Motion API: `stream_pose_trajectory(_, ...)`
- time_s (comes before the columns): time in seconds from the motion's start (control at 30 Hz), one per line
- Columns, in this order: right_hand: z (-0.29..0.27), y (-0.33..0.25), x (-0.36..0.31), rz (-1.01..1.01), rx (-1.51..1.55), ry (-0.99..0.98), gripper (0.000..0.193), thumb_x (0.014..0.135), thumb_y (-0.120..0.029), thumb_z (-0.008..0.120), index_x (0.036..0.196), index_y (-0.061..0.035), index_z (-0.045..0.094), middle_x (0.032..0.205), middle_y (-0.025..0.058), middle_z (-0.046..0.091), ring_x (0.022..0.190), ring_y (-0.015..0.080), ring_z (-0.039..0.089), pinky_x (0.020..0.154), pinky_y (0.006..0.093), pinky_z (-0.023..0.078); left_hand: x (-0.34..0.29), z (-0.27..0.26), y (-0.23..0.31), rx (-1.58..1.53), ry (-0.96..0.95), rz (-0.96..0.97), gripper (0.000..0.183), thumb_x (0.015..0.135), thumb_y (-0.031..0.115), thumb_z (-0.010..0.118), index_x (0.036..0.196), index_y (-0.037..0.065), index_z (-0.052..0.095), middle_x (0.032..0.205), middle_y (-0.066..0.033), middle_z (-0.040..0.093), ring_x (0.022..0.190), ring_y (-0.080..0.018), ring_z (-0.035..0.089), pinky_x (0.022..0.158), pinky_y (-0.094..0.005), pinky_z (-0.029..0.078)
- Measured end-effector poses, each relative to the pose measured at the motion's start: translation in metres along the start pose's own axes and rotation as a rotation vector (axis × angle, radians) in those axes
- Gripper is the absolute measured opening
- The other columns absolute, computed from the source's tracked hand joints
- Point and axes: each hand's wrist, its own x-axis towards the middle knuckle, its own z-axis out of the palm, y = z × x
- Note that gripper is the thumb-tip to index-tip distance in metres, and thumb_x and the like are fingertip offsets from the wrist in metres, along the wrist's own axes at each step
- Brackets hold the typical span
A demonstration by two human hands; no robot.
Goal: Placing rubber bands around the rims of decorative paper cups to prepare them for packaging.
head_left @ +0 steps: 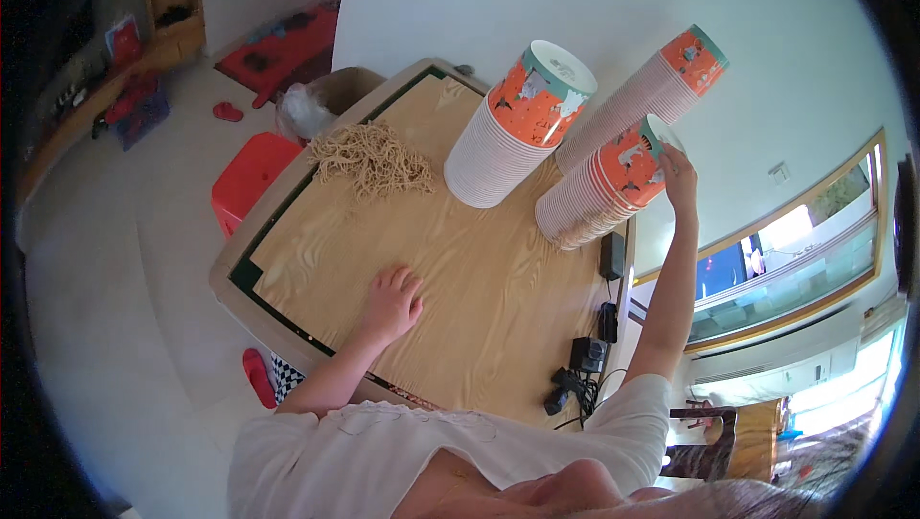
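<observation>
My right hand (678, 177) reaches up and grips the top orange paper cup (628, 162) of an upside-down stack at the right, fingers at its rounded side near the base. Light-brown strands (589, 230) lie across the lower rims of that stack. My left hand (391, 305) rests on the wooden tabletop (470, 299), holding nothing, its fingers slightly bent and apart. Beyond it lies a tangled heap of light-brown strands (372, 160); whether they are string or rubber bands I cannot tell.
Two more stacks of cups stand behind: one at the middle (517, 126), one taller at the back (642, 97) near the wall. Black adapters and cables (586, 356) line the table's right edge. A red stool (251, 179) and a lined bin (335, 97) stand to the left.
</observation>
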Motion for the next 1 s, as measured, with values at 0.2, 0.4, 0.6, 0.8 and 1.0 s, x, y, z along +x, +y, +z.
stream_pose_trajectory(0.2, -0.006, 0.008, 0.002, 0.037, 0.062, -0.07, 0.03, 0.087, -0.017, 0.054, 0.115, -0.0116, 0.06, 0.117, 0.0138, 0.059, 0.109, 0.0285, 0.056, 0.093, 0.0354, 0.042, 0.003, -0.001, 0.001, -0.001, -0.017, -0.007, 0.036, 0.076, 0.024, 0.061, 0.107, 0.007, 0.058, 0.118, -0.0142, 0.049, 0.115, -0.0311, 0.042, 0.096, -0.0478, 0.033)
stream_pose_trajectory(0.4, 0.005, 0.016, -0.013, 0.069, 0.106, -0.078, 0.03, 0.088, -0.014, 0.055, 0.117, -0.008, 0.06, 0.12, 0.0131, 0.058, 0.114, 0.0246, 0.052, 0.097, 0.0342, 0.038, 0.006, 0.005, -0.001, -0.047, 0.003, 0.014, 0.036, 0.075, 0.023, 0.062, 0.107, 0.007, 0.057, 0.119, -0.015, 0.048, 0.115, -0.0318, 0.042, 0.096, -0.0475, 0.033)
stream_pose_trajectory(0.6, 0.01, 0.013, -0.013, 0.085, 0.123, -0.088, 0.031, 0.087, -0.014, 0.055, 0.117, -0.0078, 0.059, 0.119, 0.0139, 0.058, 0.114, 0.0264, 0.053, 0.097, 0.0339, 0.039, 0.008, 0.002, 0.0, -0.004, -0.034, -0.006, 0.036, 0.075, 0.023, 0.062, 0.107, 0.007, 0.057, 0.12, -0.0154, 0.048, 0.115, -0.0329, 0.042, 0.096, -0.0478, 0.033)
stream_pose_trajectory(0.8, 0.009, 0.018, -0.019, 0.094, 0.062, -0.094, 0.03, 0.087, -0.014, 0.055, 0.116, -0.0075, 0.059, 0.118, 0.0136, 0.059, 0.112, 0.0268, 0.054, 0.095, 0.0336, 0.04, 0.005, -0.001, 0.003, 0.022, -0.039, -0.002, 0.037, 0.075, 0.023, 0.061, 0.108, 0.008, 0.055, 0.12, -0.0159, 0.048, 0.116, -0.0333, 0.041, 0.096, -0.0489, 0.033)
stream_pose_trajectory(1.0, 0.012, 0.012, -0.018, 0.104, 0.059, -0.08, 0.03, 0.087, -0.016, 0.056, 0.116, -0.009, 0.059, 0.116, 0.0143, 0.059, 0.111, 0.0285, 0.054, 0.095, 0.0353, 0.04, 0.003, -0.002, 0.003, 0.064, -0.032, -0.001, 0.036, 0.076, 0.024, 0.06, 0.107, 0.008, 0.055, 0.118, -0.0161, 0.049, 0.115, -0.033, 0.042, 0.096, -0.0492, 0.033)
